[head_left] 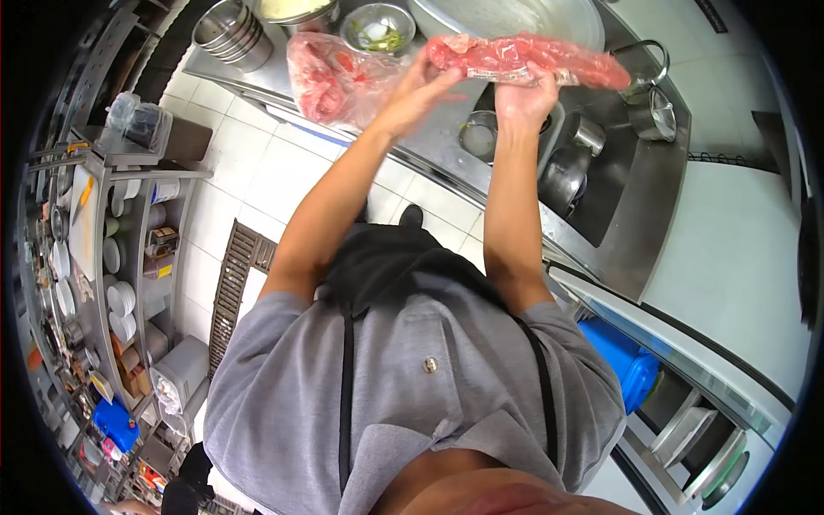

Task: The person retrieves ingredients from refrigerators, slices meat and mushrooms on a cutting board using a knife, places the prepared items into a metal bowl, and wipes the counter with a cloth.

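Note:
A long piece of red meat in clear plastic wrap [562,62] is held up crosswise over the metal counter. My right hand [525,96] grips its near side around the middle, the thumb pressed on the wrap. At the left end, my left hand [416,96] takes hold of the pack; its lower fingers are spread and slightly blurred. A clear plastic bag with red meat [330,81] lies on the counter left of my left hand. Behind it stands a metal bowl with green pieces [378,30].
Stacked metal containers [233,36] stand at the counter's left end, near a large pale basin [558,21]. Metal pots [564,178] sit in the sink [609,193]. A shelf rack [103,215] with dishes is on the left; an opened refrigerated unit [712,343] is on the right.

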{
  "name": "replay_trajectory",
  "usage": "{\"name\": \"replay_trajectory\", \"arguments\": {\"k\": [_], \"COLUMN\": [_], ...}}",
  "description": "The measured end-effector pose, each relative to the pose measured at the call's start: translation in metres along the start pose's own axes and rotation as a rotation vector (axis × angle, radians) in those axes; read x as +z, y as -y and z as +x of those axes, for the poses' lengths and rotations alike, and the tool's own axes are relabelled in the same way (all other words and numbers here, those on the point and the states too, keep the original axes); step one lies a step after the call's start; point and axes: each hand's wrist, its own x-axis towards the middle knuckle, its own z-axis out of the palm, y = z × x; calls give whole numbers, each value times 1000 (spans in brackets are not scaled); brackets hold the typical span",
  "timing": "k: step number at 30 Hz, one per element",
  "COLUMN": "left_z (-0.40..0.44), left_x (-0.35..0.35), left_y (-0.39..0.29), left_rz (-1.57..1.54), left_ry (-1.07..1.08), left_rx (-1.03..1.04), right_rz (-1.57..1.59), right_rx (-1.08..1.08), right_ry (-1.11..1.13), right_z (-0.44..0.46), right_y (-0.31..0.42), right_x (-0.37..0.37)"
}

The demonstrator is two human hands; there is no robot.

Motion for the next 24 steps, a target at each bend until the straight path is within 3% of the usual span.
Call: {"name": "replay_trajectory", "arguments": {"k": [1, 2, 5, 6, 8, 11, 12, 13, 14, 15, 16, 18, 21, 23, 24], "left_z": [4, 6, 20, 29, 35, 31, 34, 33, 34, 37, 38, 41, 34, 47, 41], "left_x": [17, 30, 43, 40, 27, 7, -2, -12, -22, -29, -34, -43, -50, -76, -80], "left_y": [6, 10, 20, 26, 34, 25, 24, 25, 25, 24, 22, 14, 7, 21, 14], "left_rz": [-202, -206, -518, -520, -601, -480, -386, -379, -173, 29, 30, 205, 223, 269, 278], "left_ry": [2, 2, -165, -157, -339, -395, -430, -422, -423, -421, -409, -451, -308, -248, -265], "left_rx": [11, 6, 10, 6, 52, -11, -11, -17, 54, 128, 121, 68, 96, 140, 141], "right_rz": [22, 17, -176, -178, -277, -193, -295, -678, -1057, -1163, -1261, -1624, -1547, -1506, -1493], "right_rx": [3, 2, 127, 118, 382, 452, 348, 229, 96, 69, 46, -219, -238, 127, 137], "right_ry": [-18, -21, -103, -104, -250, -420, -518, -453, -378, -135, 109, 439, 451, 407, 422], "right_z": [-8, -16, -39, -49, -83, -122, -129, -129, -121, -110, -100, -76, -40, -26, -25], "right_y": [3, 7, 6, 9, 16, 41, 49, 47, 45, 39, 29, 1, -52, -70, -81], "right_x": [-3, -7, -37, -46, -60, -124, -135, -122, -110, -96, -80, -37, -12, 8, 7]}}
